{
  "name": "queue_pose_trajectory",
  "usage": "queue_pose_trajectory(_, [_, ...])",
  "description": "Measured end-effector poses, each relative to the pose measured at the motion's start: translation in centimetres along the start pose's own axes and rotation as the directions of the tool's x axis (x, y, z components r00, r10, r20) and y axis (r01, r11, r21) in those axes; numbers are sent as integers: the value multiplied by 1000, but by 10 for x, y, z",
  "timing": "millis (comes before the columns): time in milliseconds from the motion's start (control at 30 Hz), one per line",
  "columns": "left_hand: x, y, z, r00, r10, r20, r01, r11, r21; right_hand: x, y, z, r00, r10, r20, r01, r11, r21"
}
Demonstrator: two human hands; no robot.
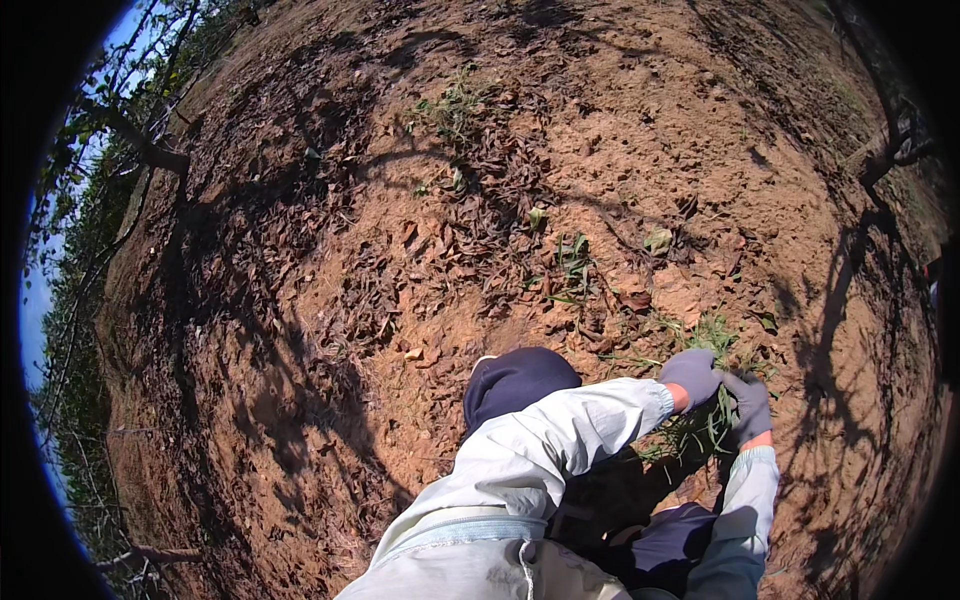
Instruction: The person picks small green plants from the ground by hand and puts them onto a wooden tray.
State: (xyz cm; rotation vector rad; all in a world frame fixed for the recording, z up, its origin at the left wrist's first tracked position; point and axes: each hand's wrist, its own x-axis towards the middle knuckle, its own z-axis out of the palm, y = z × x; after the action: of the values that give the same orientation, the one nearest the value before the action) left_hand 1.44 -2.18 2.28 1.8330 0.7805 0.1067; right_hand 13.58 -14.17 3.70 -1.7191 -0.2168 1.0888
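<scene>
My left hand (691, 377) wears a grey glove and reaches across to the right, low over a patch of green grass (714, 336). Beside it, nearly touching at the fingertips, is my right hand (748, 409), also in a grey glove. Long green blades (697, 435) hang between and below the two hands. The fingers are curled around or against the grass, but their undersides are hidden, so how firmly each hand holds it cannot be told.
Sloping brown soil (637, 150) carries dry leaves (495, 180) and small weed tufts (574, 259). My knee (517, 382) is left of the hands. Bare tree branches (150, 150) reach in at the left; another tree (889, 150) stands at the right edge. Branch shadows cross the ground.
</scene>
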Motion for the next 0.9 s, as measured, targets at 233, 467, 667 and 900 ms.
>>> queue_pose_trajectory(233, [9, -10, 9, 990, 24, 141, -9, 995, -103, -4, 0, -7, 996, -86, 17, 87, 996, -33])
queue_pose_trajectory(467, [5, -4, 5, 998, 10, 57, -13, 999, 51, 3, 13, -14, 993, -117, -20, 112, 977, -180])
queue_pose_trajectory(667, [2, 4, -2, 994, -28, 107, 16, 994, 106, 7, 14, -5, 982, -177, -60, 137, 898, -418])
queue_pose_trajectory(900, [10, -16, 6, 989, 36, 144, -44, 998, 53, 9, 17, -2, 952, -198, -232, -76, 582, -810])
